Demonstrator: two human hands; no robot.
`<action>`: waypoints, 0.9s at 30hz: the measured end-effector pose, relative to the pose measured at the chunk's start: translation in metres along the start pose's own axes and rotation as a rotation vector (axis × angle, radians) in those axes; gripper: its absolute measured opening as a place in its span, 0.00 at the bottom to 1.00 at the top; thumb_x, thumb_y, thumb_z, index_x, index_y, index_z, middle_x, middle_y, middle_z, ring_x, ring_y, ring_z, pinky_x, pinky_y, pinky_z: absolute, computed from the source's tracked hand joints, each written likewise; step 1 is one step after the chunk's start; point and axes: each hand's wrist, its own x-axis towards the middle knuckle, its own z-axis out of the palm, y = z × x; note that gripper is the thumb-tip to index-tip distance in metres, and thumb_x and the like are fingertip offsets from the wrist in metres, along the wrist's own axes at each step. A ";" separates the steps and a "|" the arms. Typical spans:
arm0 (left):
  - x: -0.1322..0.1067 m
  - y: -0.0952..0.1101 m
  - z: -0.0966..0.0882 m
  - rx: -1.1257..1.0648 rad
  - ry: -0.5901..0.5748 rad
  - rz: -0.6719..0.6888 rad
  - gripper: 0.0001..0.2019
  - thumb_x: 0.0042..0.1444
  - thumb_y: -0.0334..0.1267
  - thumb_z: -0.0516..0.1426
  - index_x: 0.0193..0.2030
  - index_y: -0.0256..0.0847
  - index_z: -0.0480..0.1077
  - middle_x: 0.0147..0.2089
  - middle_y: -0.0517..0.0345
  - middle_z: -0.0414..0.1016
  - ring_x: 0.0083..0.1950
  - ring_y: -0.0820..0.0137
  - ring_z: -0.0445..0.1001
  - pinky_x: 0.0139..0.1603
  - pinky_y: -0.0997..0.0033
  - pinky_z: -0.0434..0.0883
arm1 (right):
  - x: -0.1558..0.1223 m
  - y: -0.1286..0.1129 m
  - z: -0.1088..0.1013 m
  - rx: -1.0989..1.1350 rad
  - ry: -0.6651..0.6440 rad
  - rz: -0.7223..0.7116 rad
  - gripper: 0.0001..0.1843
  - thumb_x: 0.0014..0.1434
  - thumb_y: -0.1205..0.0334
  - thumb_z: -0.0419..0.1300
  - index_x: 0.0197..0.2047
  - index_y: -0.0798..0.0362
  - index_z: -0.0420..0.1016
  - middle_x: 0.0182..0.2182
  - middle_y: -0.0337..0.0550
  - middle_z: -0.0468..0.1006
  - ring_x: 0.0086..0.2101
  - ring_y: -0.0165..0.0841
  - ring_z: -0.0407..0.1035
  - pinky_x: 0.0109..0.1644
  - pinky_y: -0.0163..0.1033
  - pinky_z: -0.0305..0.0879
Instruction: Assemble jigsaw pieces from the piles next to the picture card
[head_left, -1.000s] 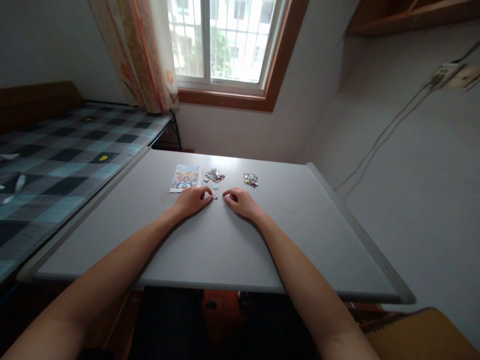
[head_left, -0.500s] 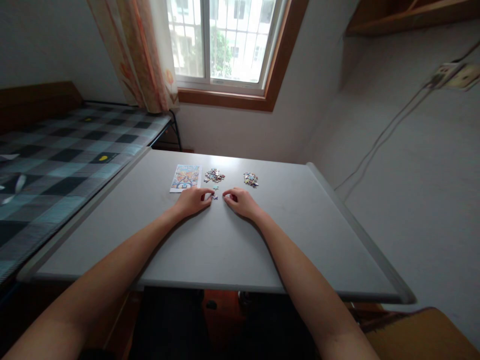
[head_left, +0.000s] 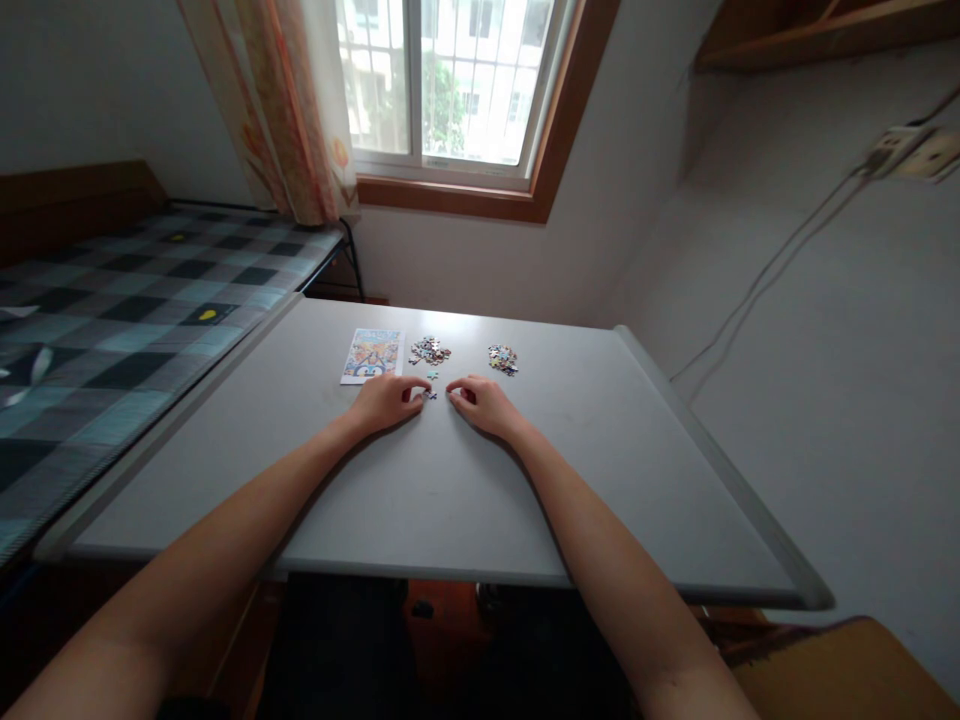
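Observation:
My left hand [head_left: 388, 402] rests on the white table [head_left: 442, 490], fingers curled. Its thumb and index finger close on a small puzzle piece [head_left: 431, 394], which pokes out at the fingertips. Just to the right, my right hand [head_left: 485, 404] lies with thumb and index tips drawn together; anything between them is too small to make out. A greenish puzzle piece [head_left: 433, 376] lies slightly beyond the hands. Farther back are a left pile of puzzle pieces [head_left: 430, 350] and a right pile of puzzle pieces [head_left: 502, 359]. Left of them is a colourful picture sheet [head_left: 373, 354], its lower edge partly behind my left hand.
A bed with a checked cover [head_left: 150, 320] runs along the table's left side. Behind the table are a window [head_left: 465, 90] and a curtain [head_left: 289, 110]. Cables [head_left: 772, 260] hang on the right wall. A brown chair [head_left: 855, 670] stands at the lower right.

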 end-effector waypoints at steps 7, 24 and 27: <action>0.000 0.000 0.001 -0.013 0.009 -0.004 0.15 0.54 0.43 0.53 0.45 0.49 0.77 0.26 0.62 0.74 0.26 0.73 0.68 0.28 0.76 0.58 | 0.000 0.000 0.000 0.006 -0.001 0.001 0.11 0.58 0.64 0.57 0.41 0.55 0.78 0.25 0.36 0.66 0.27 0.25 0.59 0.35 0.32 0.55; 0.002 -0.006 0.004 -0.140 0.073 -0.005 0.14 0.53 0.43 0.55 0.45 0.46 0.76 0.24 0.62 0.71 0.25 0.74 0.65 0.28 0.75 0.59 | -0.001 0.001 0.001 0.002 0.006 -0.006 0.11 0.58 0.64 0.57 0.41 0.56 0.78 0.25 0.37 0.66 0.27 0.25 0.59 0.35 0.32 0.56; 0.003 -0.007 0.005 -0.165 0.104 -0.024 0.15 0.52 0.38 0.54 0.45 0.44 0.76 0.24 0.62 0.70 0.24 0.74 0.65 0.28 0.76 0.60 | -0.001 0.001 0.001 -0.025 0.018 -0.032 0.11 0.59 0.64 0.57 0.42 0.55 0.79 0.26 0.37 0.67 0.27 0.25 0.60 0.36 0.32 0.56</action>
